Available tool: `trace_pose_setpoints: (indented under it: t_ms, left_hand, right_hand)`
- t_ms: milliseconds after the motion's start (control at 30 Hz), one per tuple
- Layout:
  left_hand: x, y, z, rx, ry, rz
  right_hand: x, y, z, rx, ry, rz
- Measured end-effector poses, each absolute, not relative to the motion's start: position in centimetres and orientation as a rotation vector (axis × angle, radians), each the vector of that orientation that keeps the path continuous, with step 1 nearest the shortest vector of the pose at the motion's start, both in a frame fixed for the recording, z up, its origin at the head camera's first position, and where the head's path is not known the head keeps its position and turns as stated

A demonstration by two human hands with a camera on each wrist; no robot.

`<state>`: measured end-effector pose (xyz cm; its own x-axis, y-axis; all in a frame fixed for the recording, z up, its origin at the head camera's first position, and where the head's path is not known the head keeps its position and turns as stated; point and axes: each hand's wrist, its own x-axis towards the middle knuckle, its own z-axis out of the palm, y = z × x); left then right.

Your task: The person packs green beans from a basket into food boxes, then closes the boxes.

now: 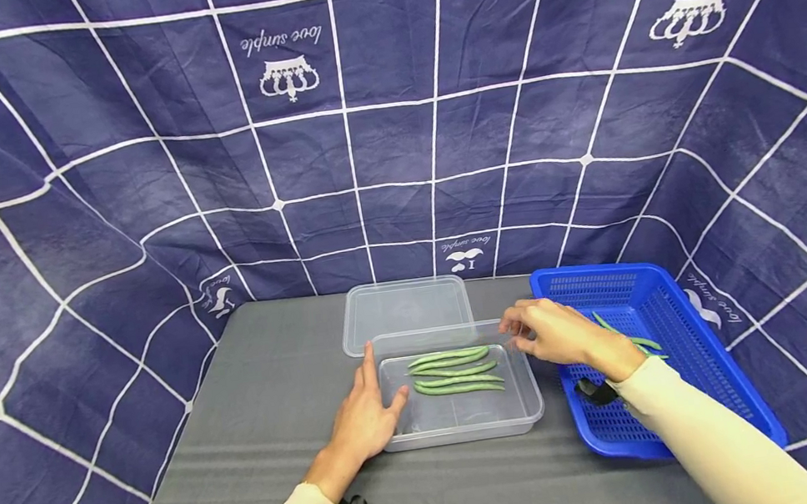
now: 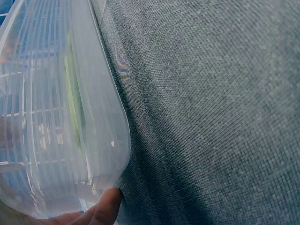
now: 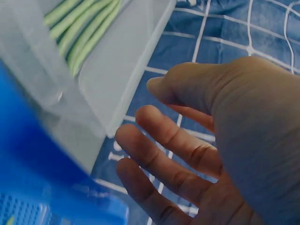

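Observation:
My left hand (image 1: 365, 415) holds the left side of a clear plastic container (image 1: 464, 436), its fingers along the outer wall and its thumb over the rim. In the left wrist view, fingertips (image 2: 108, 206) rest at the container's lower corner. Several green beans (image 1: 457, 380) lie side by side inside it, roughly parallel to its long sides. My right hand (image 1: 553, 330) hovers by the container's far right corner with loosely bent fingers. The right wrist view shows nothing between its thumb and fingers (image 3: 150, 150).
A blue perforated basket (image 1: 713, 369) stands at the right, with a few green beans (image 1: 645, 342) in it, partly hidden by my right wrist. Behind the container lies a clear lid (image 1: 406, 306) on the grey tabletop (image 1: 269, 386). Blue gridded cloth (image 1: 390, 144) hangs around the back and sides.

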<state>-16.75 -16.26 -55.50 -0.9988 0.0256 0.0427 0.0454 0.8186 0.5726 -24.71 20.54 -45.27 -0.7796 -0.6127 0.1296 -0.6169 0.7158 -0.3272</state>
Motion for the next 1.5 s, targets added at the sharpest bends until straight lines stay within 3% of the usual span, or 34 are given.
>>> trace_pose_setpoints:
  t_ms: [567, 1500]
  left_hand:
    - [-16.7, -16.3, -55.4, -0.052, -2.968, -0.936]
    - [-16.8, -16.3, -55.6, -0.052, -2.964, -0.947]
  right_hand:
    - [-25.1, 27.5, -44.8, 0.941, -2.784, 0.672]
    - [-26.0, 37.5, -50.7, 0.712, -3.069, 0.586]
